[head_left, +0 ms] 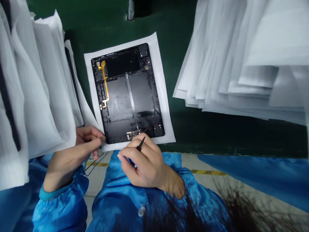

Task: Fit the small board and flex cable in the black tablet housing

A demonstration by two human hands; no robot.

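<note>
Open tablet shell (127, 93) lies on a white foam sheet (164, 96) at the near edge of the green worktop (217, 129). Left hand (82, 145) pinches the shell's near-left corner; right hand (145, 164) pinches a thin black tool (140, 144), tip just by the small board (133, 134) at the shell's bottom edge. Foam-sheet stacks (241, 58) lie both sides.

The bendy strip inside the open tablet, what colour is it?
The strip is yellow-orange, running down the left side of the black tablet shell. The head view shows it.
</note>
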